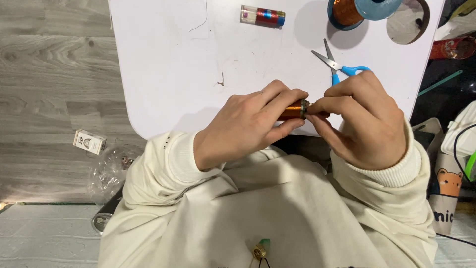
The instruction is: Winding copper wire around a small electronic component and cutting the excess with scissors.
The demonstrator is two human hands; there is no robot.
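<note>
**White table over grey wood-look floor**

A white table (198,59) with a rounded near-left corner fills the upper middle. Left of its edge runs a grey plank floor (49,74), evenly lit. On the floor near that corner lie a small white box (89,142) and a crumpled clear plastic bag (106,173). Dark clutter sits beyond the table's right edge.

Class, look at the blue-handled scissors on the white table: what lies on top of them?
The right hand covers part of the scissors' blue handles; the blades lie bare on the white table. The covered handle part is hidden.
</note>
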